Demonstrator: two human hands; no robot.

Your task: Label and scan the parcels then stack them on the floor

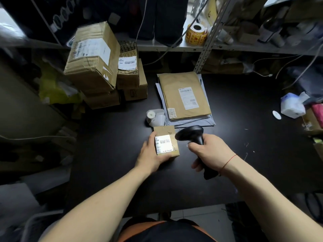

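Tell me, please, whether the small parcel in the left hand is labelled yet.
Labelled: a white barcode label sits on top of the small parcel that the left hand holds.

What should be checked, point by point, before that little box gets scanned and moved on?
1. The label on the small parcel faces up: ok.
2. The left hand holds the small parcel on the table: ok.
3. The right hand grips the scanner: ok.
4. The scanner's head points at the label from the right: ok.
5. The barcode is clear of fingers: ok.
6. The scan has registered: cannot tell, no beam or signal shows.
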